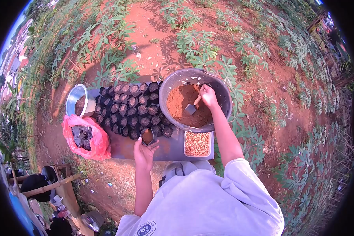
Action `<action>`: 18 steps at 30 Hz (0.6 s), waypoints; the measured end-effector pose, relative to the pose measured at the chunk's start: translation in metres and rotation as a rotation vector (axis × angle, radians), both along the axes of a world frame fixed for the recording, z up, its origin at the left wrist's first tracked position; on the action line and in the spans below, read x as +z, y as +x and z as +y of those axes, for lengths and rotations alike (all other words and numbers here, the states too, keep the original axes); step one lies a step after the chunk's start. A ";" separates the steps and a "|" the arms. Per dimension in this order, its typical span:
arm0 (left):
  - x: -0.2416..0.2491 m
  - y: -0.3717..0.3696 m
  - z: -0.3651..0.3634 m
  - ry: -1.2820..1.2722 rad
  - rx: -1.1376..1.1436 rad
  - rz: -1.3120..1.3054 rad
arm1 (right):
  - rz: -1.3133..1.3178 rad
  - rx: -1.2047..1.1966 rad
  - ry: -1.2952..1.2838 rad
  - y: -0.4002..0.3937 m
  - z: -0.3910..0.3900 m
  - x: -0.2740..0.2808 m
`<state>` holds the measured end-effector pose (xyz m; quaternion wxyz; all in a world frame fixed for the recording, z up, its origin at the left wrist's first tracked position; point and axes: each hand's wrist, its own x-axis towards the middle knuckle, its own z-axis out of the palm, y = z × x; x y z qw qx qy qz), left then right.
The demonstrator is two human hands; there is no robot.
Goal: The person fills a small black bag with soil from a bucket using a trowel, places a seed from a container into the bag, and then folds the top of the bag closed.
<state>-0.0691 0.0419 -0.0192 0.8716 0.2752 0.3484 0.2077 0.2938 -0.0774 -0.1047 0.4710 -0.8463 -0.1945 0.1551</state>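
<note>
Right hand: my right hand (208, 96) is closed around the handle of a small scoop (191, 108), inside the big basin (224, 94) of red soil (183, 104).
Scoop axis: handle runs up-right into the fist, blade points down-left, resting on the soil.
Left hand: my left hand (144, 151) pinches a small black grow bag (148, 136) by its rim, fingers curled round it, mouth up, some soil showing inside.
Key relation: bag lies down and left of the scoop, just outside the basin wall; the right hand is the nearer to the soil, the left to the bags.
Filled bags: rows of black bags (131, 106) stand left of the basin, touching each other.
Nearby: tray of seeds (197, 144) just below the basin; red plastic sack (94, 137) and a metal pot (76, 100) at far left.
</note>
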 end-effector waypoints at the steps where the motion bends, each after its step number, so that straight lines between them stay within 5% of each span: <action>1: 0.002 -0.001 0.000 0.005 0.008 0.007 | -0.050 -0.008 0.011 -0.001 0.001 0.002; 11: 0.017 0.000 -0.013 0.070 0.035 0.035 | -0.094 -0.068 0.094 0.000 -0.002 -0.002; 18: 0.027 0.012 -0.036 0.065 0.055 -0.009 | 0.286 -0.029 0.425 0.002 -0.007 0.004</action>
